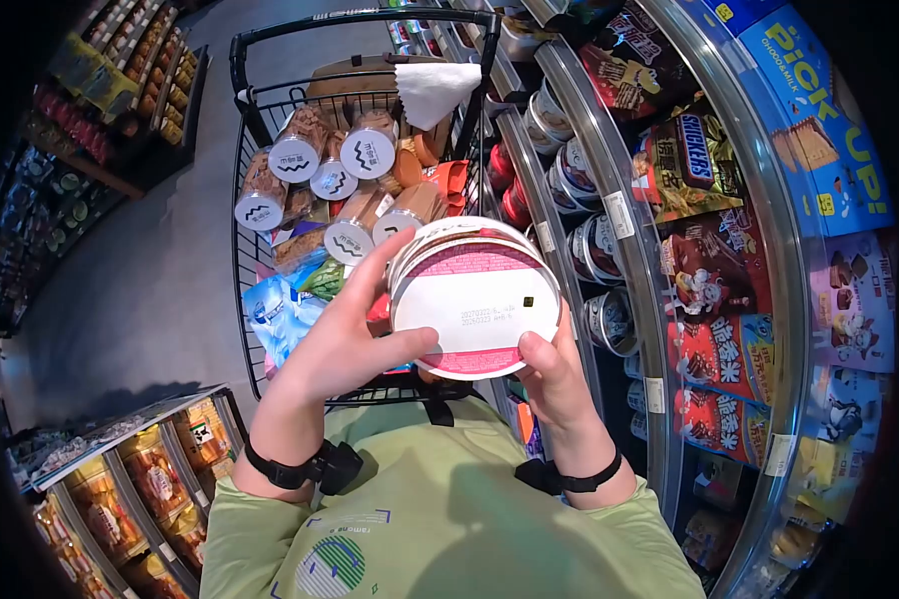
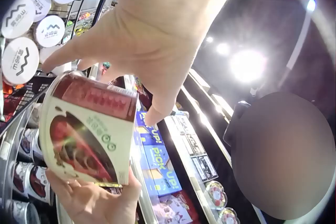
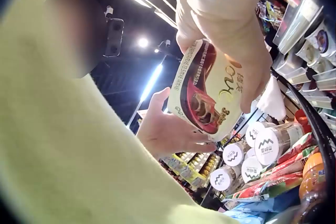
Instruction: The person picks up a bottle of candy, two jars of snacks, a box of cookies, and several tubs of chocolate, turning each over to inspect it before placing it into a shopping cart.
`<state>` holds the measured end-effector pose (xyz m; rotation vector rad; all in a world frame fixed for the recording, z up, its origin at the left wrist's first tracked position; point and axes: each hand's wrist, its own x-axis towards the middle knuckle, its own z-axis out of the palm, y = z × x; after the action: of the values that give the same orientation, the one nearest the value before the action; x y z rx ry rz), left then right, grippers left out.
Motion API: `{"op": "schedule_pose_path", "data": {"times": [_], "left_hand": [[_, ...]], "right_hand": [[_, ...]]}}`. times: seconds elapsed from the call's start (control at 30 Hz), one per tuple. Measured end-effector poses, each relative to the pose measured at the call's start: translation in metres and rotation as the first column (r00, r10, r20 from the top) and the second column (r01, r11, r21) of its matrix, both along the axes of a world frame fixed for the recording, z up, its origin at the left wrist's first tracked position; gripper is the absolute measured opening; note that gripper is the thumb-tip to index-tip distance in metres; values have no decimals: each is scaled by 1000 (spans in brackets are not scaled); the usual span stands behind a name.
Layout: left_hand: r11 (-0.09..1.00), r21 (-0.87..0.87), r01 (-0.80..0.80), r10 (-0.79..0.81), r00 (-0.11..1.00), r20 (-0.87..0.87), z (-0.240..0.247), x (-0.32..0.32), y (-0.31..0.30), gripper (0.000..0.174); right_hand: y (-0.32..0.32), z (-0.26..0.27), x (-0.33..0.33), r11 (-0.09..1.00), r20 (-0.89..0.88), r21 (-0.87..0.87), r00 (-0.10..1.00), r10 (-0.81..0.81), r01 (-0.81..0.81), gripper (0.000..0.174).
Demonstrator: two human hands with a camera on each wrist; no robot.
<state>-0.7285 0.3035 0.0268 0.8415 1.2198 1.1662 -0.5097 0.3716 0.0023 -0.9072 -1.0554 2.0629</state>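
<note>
A round paper tub (image 1: 469,290) is held up in front of the chest, its white base with pink bands and a printed date facing the head camera. My left hand (image 1: 355,324) grips its left side, thumb at the base's edge and fingers along the wall. On the other side my right hand (image 1: 559,374) holds it, thumb tip pressed on the base's lower right. In the left wrist view the tub's wall (image 2: 84,134) shows a chocolate picture on cream and dark red. The right wrist view shows gold lettering on the tub (image 3: 210,92).
Behind the tub stands a black shopping cart (image 1: 365,17) with several white-lidded jars (image 1: 295,160) and a blue bag (image 1: 280,309). A white cloth (image 1: 438,92) hangs at its far end. Snack shelves (image 1: 609,190) run close along the right; another display (image 1: 130,469) stands at lower left.
</note>
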Motion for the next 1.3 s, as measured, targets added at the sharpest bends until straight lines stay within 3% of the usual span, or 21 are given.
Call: {"op": "schedule_pose_path", "data": {"times": [0.07,0.47,0.57,1.3], "left_hand": [[996,74,-44,44,999,3,-6,5,-1,88],[986,59,-153,157,986,-58,-11,13,2,78],[985,66,-158,166,973,-161,-11,14,3,77],[977,80,-199,211,961,-178,-15,14,-8,71]], "right_hand": [[-1,0,-3,1000,-16,20,1000,-15,15,90],[-5,5,-10,999,-12,-30,1000,-15,15,87],[-6,4,-9,1000,4,-23,1000,-5,5,87],[-14,3,-10,996,25,-74,999,46,-44,86]]}}
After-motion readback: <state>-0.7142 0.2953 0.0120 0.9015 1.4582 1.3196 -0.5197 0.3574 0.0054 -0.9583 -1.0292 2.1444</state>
